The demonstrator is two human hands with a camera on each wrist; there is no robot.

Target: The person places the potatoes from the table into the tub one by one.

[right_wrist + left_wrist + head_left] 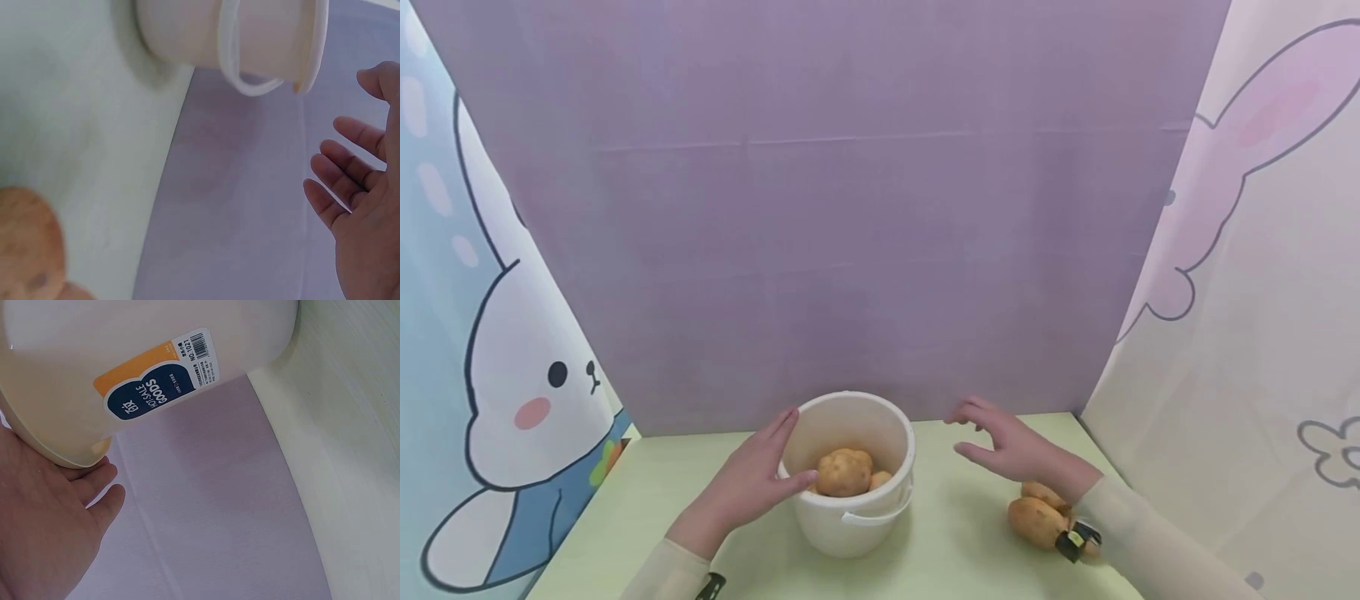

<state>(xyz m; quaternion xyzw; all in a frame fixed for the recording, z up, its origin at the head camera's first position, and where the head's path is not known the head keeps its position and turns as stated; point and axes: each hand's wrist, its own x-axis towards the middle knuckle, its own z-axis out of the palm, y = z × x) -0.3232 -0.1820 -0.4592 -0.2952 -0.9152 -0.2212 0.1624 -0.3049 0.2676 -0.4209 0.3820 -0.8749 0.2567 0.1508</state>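
A smooth purple backdrop (820, 208) fills the upper frame; under it lies the pale green table (955, 533). At the lower centre stands a round white plastic bucket (850, 508) – matte, with a thin handle hanging at its front – and rough brown potatoes (844, 472) lie inside. The left hand (752, 482) rests flat on its left wall, fingers straight. The right hand (1011, 446) hovers to the right with fingers spread, holding nothing. Two more potatoes (1037, 518) lie at the lower right.
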